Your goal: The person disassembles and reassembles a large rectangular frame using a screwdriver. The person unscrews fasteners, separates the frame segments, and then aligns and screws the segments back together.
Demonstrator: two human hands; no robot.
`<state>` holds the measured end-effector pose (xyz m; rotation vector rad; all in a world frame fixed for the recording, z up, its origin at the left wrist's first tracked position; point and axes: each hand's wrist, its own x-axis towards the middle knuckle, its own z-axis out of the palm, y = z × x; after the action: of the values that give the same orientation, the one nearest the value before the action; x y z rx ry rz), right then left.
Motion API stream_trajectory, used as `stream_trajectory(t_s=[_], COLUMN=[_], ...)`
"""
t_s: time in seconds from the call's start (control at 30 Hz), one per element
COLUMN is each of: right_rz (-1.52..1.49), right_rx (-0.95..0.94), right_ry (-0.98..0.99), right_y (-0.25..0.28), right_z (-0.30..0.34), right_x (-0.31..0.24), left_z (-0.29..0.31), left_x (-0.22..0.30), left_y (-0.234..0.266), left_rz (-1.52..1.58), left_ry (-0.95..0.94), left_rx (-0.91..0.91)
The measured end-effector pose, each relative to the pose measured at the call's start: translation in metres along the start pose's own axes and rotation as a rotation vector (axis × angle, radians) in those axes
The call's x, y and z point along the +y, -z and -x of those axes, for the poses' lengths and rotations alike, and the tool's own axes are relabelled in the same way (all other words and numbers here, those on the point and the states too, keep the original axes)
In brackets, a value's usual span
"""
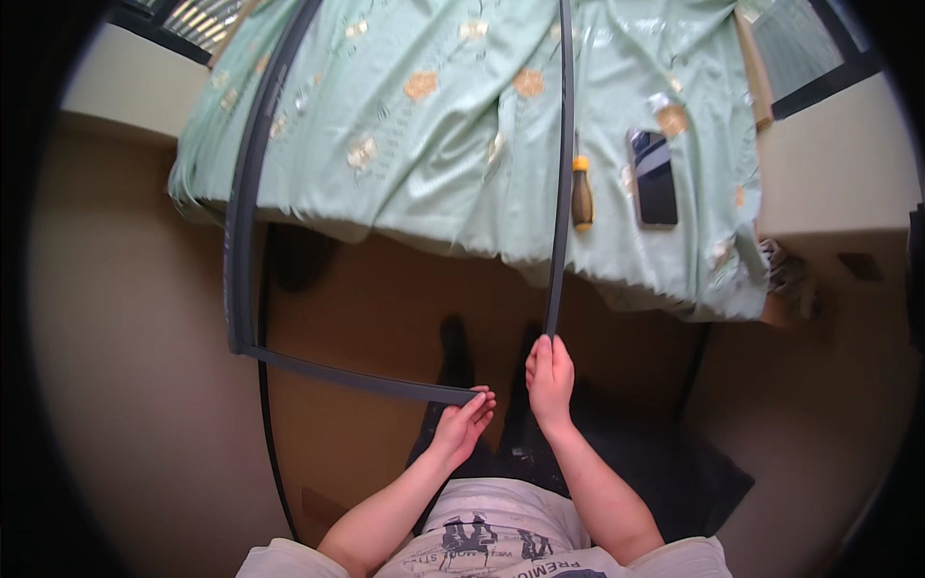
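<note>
My left hand [465, 429] is closed on the free end of a short dark grey frame bar [366, 378]. That bar meets a longer, wider grey frame bar [249, 173] at a corner on the left, and the longer one runs away over the cloth. In my right hand [550, 380] is the near end of a separate slim grey strip [563, 164], which stretches far across the cloth. The strip's near end and the short bar's end are a small gap apart. Whether the far ends join anything is out of view.
A pale green flowered cloth [434, 144] drapes over a raised surface ahead. On it, right of the strip, lie a yellow-and-black screwdriver [582, 197] and a dark phone [655, 180]. Pale walls [125, 289] stand left and right. Below is a brown floor [356, 308].
</note>
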<state>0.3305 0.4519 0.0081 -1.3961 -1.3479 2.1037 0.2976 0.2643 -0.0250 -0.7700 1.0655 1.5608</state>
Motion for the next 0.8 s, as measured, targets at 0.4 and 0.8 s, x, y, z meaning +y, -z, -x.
stream_trajectory(t_s=[0.4, 0.8], right_rz=[-0.295, 0.921], right_rx=[-0.185, 0.222], right_ry=[-0.059, 0.908], right_y=[-0.030, 0.029], right_z=[-0.057, -0.092], right_x=[-0.006, -0.077], left_z=[0.018, 0.008], left_x=[-0.001, 0.017], left_y=[-0.001, -0.014], left_rz=[-0.400, -1.280], left_ry=[0.075, -0.956], left_rx=[-0.145, -0.259])
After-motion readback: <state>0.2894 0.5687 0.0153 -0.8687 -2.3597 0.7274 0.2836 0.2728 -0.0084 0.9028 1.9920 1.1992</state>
